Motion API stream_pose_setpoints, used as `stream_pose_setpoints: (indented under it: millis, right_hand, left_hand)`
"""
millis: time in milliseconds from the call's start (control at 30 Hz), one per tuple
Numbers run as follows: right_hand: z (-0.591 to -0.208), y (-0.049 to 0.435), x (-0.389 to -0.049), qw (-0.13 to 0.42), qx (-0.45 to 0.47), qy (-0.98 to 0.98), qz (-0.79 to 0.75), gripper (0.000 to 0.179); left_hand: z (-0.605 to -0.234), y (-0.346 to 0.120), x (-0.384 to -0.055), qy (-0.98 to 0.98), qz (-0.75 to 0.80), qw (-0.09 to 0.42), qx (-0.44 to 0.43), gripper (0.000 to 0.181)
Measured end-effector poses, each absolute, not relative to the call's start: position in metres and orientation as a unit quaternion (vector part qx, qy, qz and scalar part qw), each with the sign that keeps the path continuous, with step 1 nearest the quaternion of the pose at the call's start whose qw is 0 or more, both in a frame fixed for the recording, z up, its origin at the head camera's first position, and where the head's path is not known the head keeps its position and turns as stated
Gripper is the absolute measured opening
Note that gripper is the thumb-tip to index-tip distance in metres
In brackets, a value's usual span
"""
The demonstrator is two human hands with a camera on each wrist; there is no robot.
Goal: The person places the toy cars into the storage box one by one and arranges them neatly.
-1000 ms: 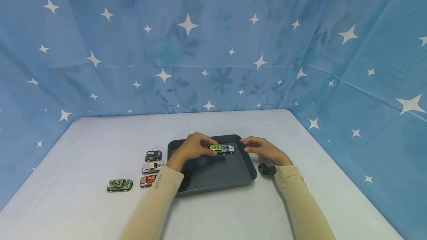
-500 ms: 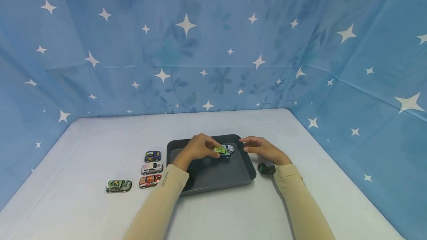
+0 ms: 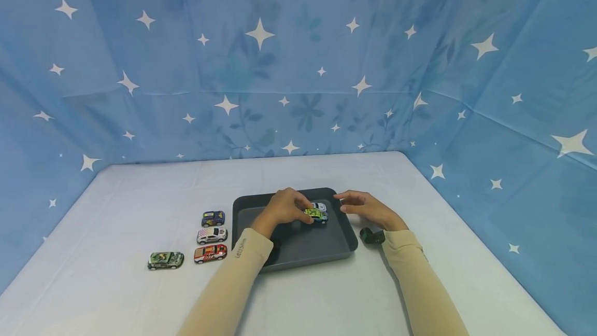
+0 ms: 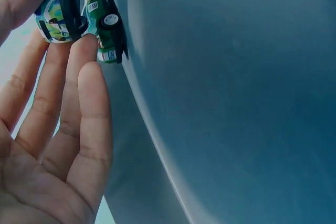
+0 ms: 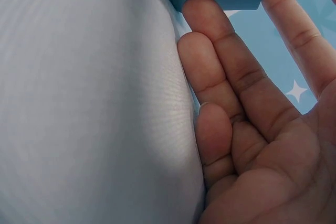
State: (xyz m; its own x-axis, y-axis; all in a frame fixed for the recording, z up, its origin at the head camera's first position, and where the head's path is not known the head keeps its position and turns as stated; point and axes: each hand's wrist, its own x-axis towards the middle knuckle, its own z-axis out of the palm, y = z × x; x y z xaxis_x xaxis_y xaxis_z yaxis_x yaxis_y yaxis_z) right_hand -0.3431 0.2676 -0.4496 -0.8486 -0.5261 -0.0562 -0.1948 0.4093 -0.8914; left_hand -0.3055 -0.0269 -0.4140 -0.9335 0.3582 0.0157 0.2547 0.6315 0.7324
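Sleeves (image 3: 219, 294) in beige reach over a white-covered table (image 3: 322, 299), the hands apart. Left of a grey tray (image 3: 317, 248) lie a camouflage car (image 3: 165, 260), then a red car (image 3: 211, 253), a white car (image 3: 212, 235) and a purple car (image 3: 213, 218), these last three in a column. The left hand (image 3: 285, 208) pinches a yellow-green car (image 3: 318, 215) inside the tray's far right part, just nearer than a pale-roofed car (image 3: 320, 206). The right hand (image 3: 369, 209), fingers loosely bent round nothing, has its fingertips at the tray's right wall. Beyond hangs a starry blue curtain (image 3: 298, 66).
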Motion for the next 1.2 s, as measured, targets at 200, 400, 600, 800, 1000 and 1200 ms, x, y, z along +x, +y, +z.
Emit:
stream_pose_setpoints:
  millis: [200, 400, 600, 800, 1000, 1200]
  right_hand:
    - [-0.45, 0.268, -0.344, 0.168, -0.219, 0.821, -0.499, 0.049]
    - [-0.451, 0.268, -0.345, 0.17, -0.215, 0.82, -0.502, 0.05]
    - [-0.451, 0.268, -0.345, 0.171, -0.215, 0.816, -0.509, 0.05]
    - [-0.451, 0.269, -0.345, 0.171, -0.219, 0.811, -0.516, 0.051]
    - [-0.451, 0.269, -0.345, 0.169, -0.219, 0.812, -0.514, 0.05]
    - [-0.45, 0.268, -0.343, 0.169, -0.218, 0.813, -0.512, 0.05]
  left_hand:
    - [-0.413, -0.02, -0.305, 0.908, 0.379, 0.065, 0.167, 0.028]
    - [-0.414, -0.018, -0.304, 0.913, 0.366, 0.076, 0.16, 0.025]
    - [-0.416, -0.016, -0.305, 0.915, 0.365, 0.081, 0.152, 0.025]
    - [-0.415, -0.014, -0.306, 0.918, 0.359, 0.084, 0.144, 0.027]
    - [-0.416, -0.012, -0.306, 0.924, 0.344, 0.083, 0.144, 0.029]
    - [-0.415, -0.013, -0.305, 0.924, 0.344, 0.088, 0.141, 0.029]
